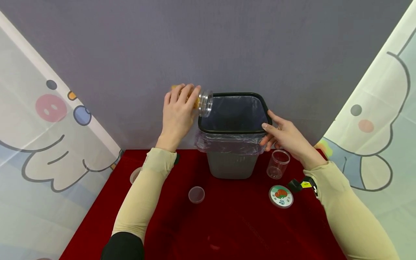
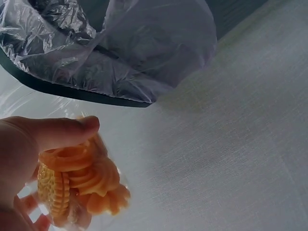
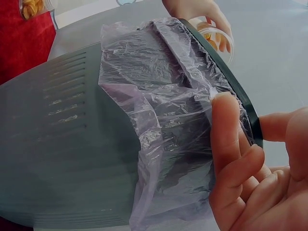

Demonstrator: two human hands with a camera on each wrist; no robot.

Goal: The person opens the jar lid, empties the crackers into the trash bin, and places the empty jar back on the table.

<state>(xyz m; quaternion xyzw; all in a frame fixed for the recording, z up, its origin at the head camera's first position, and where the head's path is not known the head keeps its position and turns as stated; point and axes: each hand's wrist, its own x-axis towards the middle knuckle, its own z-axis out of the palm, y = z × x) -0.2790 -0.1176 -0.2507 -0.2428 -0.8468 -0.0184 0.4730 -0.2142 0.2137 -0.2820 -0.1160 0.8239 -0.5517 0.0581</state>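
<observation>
My left hand (image 1: 180,112) grips a clear plastic jar (image 1: 205,103), tipped sideways with its open mouth at the left rim of a grey trash bin (image 1: 232,166). Inside the jar are orange-yellow cookie-like pieces (image 2: 96,178), some ridged and some swirled. A thin translucent purple bag (image 1: 224,142) lines the bin and folds down outside under its black rim. On the bin's right side, my right hand (image 1: 287,137) pinches the rim, thumb on one side and fingers against the bag on the other.
On the red cloth (image 1: 234,224), a clear jar (image 1: 278,164) stands right of the bin, near a round lid (image 1: 281,196) with an orange fruit picture. A clear lid (image 1: 196,195) lies front left. Another jar of orange pieces (image 3: 33,7) shows in the right wrist view. A grey wall rises behind.
</observation>
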